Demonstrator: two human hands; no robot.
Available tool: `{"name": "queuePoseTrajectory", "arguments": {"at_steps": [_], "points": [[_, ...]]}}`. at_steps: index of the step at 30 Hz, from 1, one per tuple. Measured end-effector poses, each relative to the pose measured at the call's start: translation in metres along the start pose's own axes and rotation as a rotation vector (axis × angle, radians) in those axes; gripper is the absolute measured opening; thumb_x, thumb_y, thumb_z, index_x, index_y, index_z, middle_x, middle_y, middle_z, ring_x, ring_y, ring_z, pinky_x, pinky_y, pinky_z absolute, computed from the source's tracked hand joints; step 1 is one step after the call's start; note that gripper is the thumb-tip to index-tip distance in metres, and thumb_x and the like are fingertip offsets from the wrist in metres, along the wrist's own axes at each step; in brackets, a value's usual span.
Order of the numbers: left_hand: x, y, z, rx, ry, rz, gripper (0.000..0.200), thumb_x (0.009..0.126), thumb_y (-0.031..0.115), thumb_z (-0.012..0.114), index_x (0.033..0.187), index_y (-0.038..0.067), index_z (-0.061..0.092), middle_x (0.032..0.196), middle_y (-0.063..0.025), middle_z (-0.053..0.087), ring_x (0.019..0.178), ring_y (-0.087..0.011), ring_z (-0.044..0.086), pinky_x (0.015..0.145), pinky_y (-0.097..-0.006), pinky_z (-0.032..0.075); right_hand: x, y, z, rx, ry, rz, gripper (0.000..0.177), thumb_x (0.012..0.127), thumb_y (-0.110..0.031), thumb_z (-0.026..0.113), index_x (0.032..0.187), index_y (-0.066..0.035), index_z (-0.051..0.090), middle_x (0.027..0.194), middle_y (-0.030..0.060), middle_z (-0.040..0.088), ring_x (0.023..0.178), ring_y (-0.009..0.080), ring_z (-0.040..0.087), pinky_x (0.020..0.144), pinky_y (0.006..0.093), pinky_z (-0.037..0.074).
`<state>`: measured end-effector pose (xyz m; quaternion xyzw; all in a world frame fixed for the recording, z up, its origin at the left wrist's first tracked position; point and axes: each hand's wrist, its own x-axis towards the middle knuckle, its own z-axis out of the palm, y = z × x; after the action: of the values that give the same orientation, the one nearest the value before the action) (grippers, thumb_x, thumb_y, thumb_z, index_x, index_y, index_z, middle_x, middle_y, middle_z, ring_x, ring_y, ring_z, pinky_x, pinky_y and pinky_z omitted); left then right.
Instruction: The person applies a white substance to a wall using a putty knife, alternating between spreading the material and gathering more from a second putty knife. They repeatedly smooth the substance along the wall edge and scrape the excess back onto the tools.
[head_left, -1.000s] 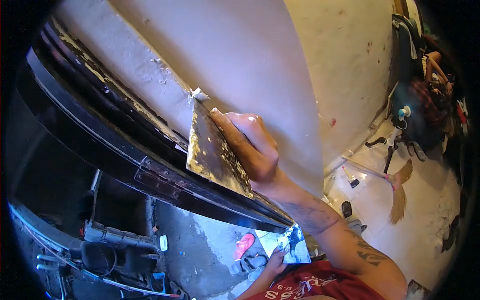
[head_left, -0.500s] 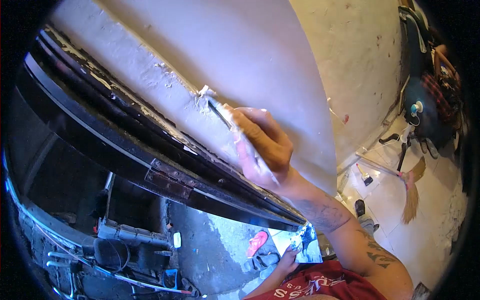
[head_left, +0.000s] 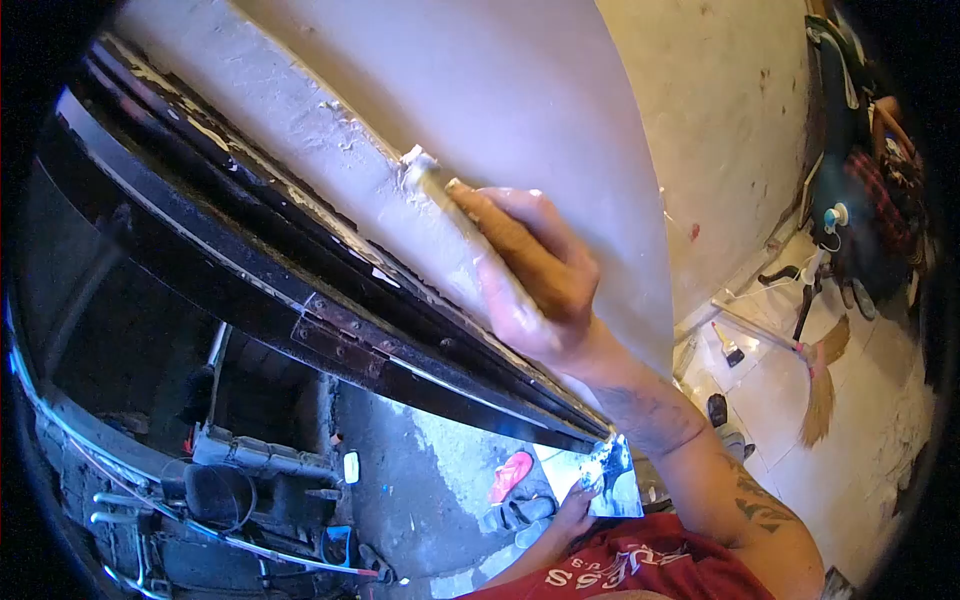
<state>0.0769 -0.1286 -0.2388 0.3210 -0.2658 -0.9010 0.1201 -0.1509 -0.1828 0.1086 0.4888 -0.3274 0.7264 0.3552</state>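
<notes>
My right hand (head_left: pixel 540 265) is wrapped round a putty-smeared scraper (head_left: pixel 470 225). Its tip meets a lump of white putty (head_left: pixel 418 160) at the corner edge of the pale wall strip (head_left: pixel 330 130). White smears show on my fingers. Low in view, my left hand (head_left: pixel 572 512) grips a white board (head_left: pixel 615 485) with whitish material on it; part of the board lies behind the frame's end. Beside the wall strip runs a dark metal frame (head_left: pixel 340 345) with chipped edges.
A paintbrush (head_left: pixel 730 347) and a broom (head_left: pixel 820 390) lie on the tiled floor at right. Clothes (head_left: pixel 880 210) hang near a fan-like item. Pink footwear (head_left: pixel 511 477) and grey sandals (head_left: pixel 520 512) are below. A black chair (head_left: pixel 220 495) stands at lower left.
The scraper has tilted in my right hand so that its flat side shows more. The view has shifted slightly. My left hand still holds the board.
</notes>
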Motion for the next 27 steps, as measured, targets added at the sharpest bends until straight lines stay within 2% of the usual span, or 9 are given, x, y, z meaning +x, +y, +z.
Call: {"name": "queuePoseTrajectory", "arguments": {"at_steps": [4, 10, 13, 16, 17, 19, 21, 24, 27], "points": [[0.003, -0.002, -0.001, -0.029, 0.024, 0.005, 0.033, 0.076, -0.002, 0.048, 0.107, 0.007, 0.045, 0.094, -0.0046, 0.055, 0.082, -0.0164, 0.057, 0.07, -0.0303, 0.049, 0.004, -0.009, -0.008, 0.123, 0.013, 0.207, 0.037, 0.066, 0.002, 0.058, 0.103, 0.003, 0.053, 0.087, 0.0161, 0.055, 0.073, 0.0273, 0.056, 0.062, 0.0315, 0.046], [0.007, -0.006, -0.006, 0.011, 0.012, 0.015, 0.03, 0.077, -0.002, 0.048, 0.106, 0.006, 0.045, 0.092, -0.0041, 0.056, 0.081, -0.016, 0.057, 0.069, -0.0293, 0.049, 0.011, -0.002, -0.01, 0.075, -0.033, 0.032, 0.04, 0.063, 0.006, 0.055, 0.103, 0.002, 0.054, 0.089, 0.0158, 0.055, 0.072, 0.0258, 0.056, 0.062, 0.0303, 0.046], [0.006, -0.002, -0.007, -0.004, -0.029, -0.008, 0.029, 0.078, -0.001, 0.048, 0.106, 0.007, 0.045, 0.092, -0.004, 0.056, 0.082, -0.016, 0.057, 0.07, -0.0292, 0.049, 0.007, -0.004, -0.009, 0.163, 0.049, 0.175, 0.037, 0.065, 0.005, 0.056, 0.101, 0.002, 0.055, 0.087, 0.0161, 0.055, 0.07, 0.0262, 0.056, 0.062, 0.0304, 0.046], [0.002, 0.001, 0.001, -0.001, -0.036, -0.004, 0.03, 0.078, 0.0, 0.048, 0.107, 0.007, 0.045, 0.094, -0.0045, 0.055, 0.084, -0.0162, 0.056, 0.073, -0.0295, 0.048, 0.006, 0.007, -0.017, 0.126, 0.146, 0.148, 0.02, 0.07, 0.002, 0.055, 0.09, 0.002, 0.057, 0.08, 0.0163, 0.056, 0.067, 0.0269, 0.056, 0.06, 0.029, 0.045], [0.001, 0.002, 0.005, 0.007, -0.038, 0.0, 0.03, 0.079, 0.0, 0.048, 0.108, 0.007, 0.044, 0.095, -0.0046, 0.055, 0.085, -0.0163, 0.056, 0.074, -0.0296, 0.048, -0.001, 0.017, -0.021, 0.142, 0.212, 0.141, 0.014, 0.071, 0.0, 0.058, 0.084, 0.001, 0.057, 0.08, 0.0125, 0.058, 0.067, 0.0222, 0.056, 0.061, 0.0286, 0.045], [-0.001, 0.008, 0.011, 0.036, -0.009, -0.005, 0.031, 0.079, 0.0, 0.048, 0.109, 0.007, 0.044, 0.097, -0.0048, 0.055, 0.087, -0.0163, 0.056, 0.075, -0.0299, 0.047, -0.002, 0.008, -0.045, 0.285, 0.177, 0.459, 0.018, 0.07, -0.001, 0.061, 0.087, 0.0, 0.056, 0.085, 0.008, 0.058, 0.073, 0.0166, 0.055, 0.067, 0.0279, 0.045], [-0.003, 0.007, 0.009, 0.078, 0.055, -0.019, 0.032, 0.079, 0.001, 0.048, 0.11, 0.007, 0.043, 0.098, -0.005, 0.054, 0.088, -0.0164, 0.055, 0.076, -0.0303, 0.047, -0.013, 0.02, -0.083, 0.335, 0.203, 0.421, 0.031, 0.069, 0.001, 0.063, 0.098, -0.001, 0.053, 0.092, 0.0041, 0.055, 0.081, 0.0132, 0.052, 0.074, 0.0269, 0.043], [0.003, 0.002, -0.001, 0.19, 0.054, -0.032, 0.031, 0.08, 0.002, 0.049, 0.11, 0.007, 0.043, 0.099, -0.0046, 0.054, 0.089, -0.0161, 0.055, 0.077, -0.0313, 0.046, -0.07, 0.04, -0.162, 0.285, 0.159, 0.643, 0.049, 0.068, 0.011, 0.058, 0.113, -0.003, 0.043, 0.105, 0.0056, 0.049, 0.092, 0.0146, 0.05, 0.08, 0.0282, 0.042], [0.014, -0.006, -0.001, 0.117, 0.009, -0.076, 0.03, 0.08, 0.004, 0.05, 0.11, 0.007, 0.043, 0.1, -0.0044, 0.054, 0.091, -0.0154, 0.054, 0.079, -0.0313, 0.045, -0.165, 0.061, -0.262, 0.032, 0.276, 0.986, 0.044, 0.071, 0.007, 0.058, 0.112, 0.0, 0.045, 0.107, 0.0044, 0.049, 0.095, 0.015, 0.048, 0.084, 0.0295, 0.04]]}}
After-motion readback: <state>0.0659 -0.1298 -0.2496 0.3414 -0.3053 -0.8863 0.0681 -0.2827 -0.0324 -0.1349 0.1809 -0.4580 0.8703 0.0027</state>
